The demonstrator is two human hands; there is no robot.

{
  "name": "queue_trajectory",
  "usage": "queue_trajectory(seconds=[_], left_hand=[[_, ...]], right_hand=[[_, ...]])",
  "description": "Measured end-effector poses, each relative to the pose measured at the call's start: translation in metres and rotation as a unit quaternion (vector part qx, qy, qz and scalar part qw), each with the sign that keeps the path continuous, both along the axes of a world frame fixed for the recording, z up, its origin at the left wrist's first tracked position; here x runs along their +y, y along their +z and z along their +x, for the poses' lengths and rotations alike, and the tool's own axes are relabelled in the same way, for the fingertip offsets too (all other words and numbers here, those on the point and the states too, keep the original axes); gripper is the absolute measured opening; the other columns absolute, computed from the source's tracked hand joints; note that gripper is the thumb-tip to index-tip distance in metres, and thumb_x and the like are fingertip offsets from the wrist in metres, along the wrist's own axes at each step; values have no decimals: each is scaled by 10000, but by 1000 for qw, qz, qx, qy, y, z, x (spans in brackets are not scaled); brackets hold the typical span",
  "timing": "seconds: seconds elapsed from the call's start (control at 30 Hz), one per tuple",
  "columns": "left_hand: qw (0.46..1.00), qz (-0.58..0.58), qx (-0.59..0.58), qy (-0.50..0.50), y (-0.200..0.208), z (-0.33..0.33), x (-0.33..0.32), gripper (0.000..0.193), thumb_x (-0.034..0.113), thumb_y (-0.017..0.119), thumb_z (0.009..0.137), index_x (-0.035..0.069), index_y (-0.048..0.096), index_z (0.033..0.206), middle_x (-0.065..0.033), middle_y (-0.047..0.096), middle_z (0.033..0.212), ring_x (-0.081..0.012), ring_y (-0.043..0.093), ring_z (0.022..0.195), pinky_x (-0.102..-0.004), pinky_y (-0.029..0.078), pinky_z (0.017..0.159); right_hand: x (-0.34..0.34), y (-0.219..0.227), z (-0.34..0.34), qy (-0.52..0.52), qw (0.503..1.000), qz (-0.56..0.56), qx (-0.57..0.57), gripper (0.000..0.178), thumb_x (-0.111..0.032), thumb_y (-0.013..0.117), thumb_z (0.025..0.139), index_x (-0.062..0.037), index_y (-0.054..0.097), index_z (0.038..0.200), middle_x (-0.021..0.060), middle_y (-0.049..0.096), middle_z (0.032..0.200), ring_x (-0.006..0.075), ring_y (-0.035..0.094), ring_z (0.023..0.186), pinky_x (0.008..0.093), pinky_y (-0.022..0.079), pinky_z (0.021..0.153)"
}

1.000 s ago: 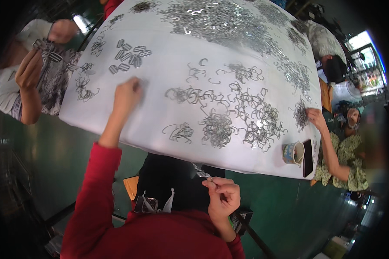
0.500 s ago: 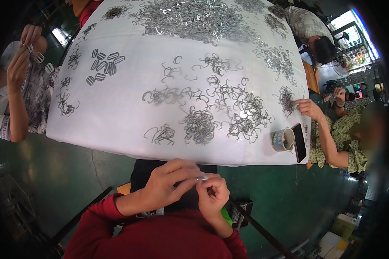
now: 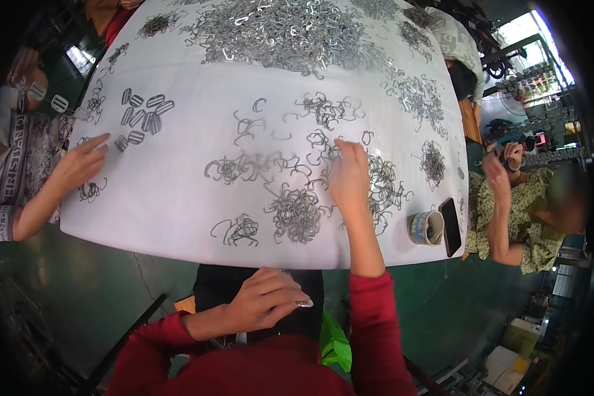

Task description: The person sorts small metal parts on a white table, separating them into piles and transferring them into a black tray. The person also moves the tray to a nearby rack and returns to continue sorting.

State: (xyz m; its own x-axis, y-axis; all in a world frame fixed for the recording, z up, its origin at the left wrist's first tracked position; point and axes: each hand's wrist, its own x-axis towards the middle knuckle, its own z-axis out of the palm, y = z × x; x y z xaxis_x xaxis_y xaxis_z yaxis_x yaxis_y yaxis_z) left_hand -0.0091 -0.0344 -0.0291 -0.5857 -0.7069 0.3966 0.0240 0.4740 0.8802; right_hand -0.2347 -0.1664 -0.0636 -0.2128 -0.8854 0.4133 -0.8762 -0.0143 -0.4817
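The person's left hand (image 3: 265, 298) is closing on a small silver metal piece (image 3: 305, 303), holding it over the lap just off the near edge of the worktop (image 3: 152, 211). The right hand (image 3: 350, 175) is hanging over or resting among the curved wire pieces (image 3: 384, 188) spread across the middle; its fingers are lying close together, and whether they are gripping anything cannot be told. The step in hand is seemingly picking out a single wire piece while the left hand is keeping its own ready. Such a move is calling for fingertips that are parting one piece from its tangled neighbours without dragging others along. The left fingers are covering most of the silver piece, so its full shape is staying unclear. The right hand and forearm are hiding part of the wires beneath, and blur is softening the co-worker's raised hand (image 3: 497, 177) at the right.
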Motion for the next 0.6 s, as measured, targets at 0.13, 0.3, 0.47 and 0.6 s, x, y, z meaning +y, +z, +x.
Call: queue_trajectory(seconds=[0.13, 0.3, 0.47, 0.6], left_hand=[[999, 7, -9, -43, -24, -6, -8, 239, 43, 702, 759, 99, 668, 989, -8, 632, 940, -195, 605, 891, -339, 455, 797], [996, 14, -51, -76, -47, -7, -14, 250, 76, 737, 743, 138, 694, 981, -3, 643, 940, -192, 608, 906, -324, 457, 808], [993, 37, -53, -103, -60, -4, -20, 266, 89, 730, 757, 159, 682, 1009, 5, 637, 971, -195, 603, 918, -338, 453, 816], [991, 53, -41, -114, -64, -3, -24, 240, 92, 714, 774, 157, 674, 1001, 4, 627, 962, -196, 597, 907, -335, 448, 809]], right_hand=[[-29, -11, 4, 80, 984, 135, 80, 380, 94, 518, 736, -58, 661, 1052, 107, 582, 1060, 293, 553, 1005, 398, 476, 857], [-66, -15, -9, 59, 995, 39, 68, 374, 75, 583, 700, -91, 695, 1017, 92, 582, 995, 293, 553, 928, 405, 471, 792], [-87, -9, -37, 181, 983, 27, 15, 433, 109, 527, 735, -103, 680, 1079, 112, 589, 1079, 303, 568, 1001, 387, 480, 842], [-91, 2, -61, 77, 986, 126, -81, 348, 85, 543, 780, -96, 683, 1042, 110, 611, 1045, 285, 604, 936, 361, 492, 823]])
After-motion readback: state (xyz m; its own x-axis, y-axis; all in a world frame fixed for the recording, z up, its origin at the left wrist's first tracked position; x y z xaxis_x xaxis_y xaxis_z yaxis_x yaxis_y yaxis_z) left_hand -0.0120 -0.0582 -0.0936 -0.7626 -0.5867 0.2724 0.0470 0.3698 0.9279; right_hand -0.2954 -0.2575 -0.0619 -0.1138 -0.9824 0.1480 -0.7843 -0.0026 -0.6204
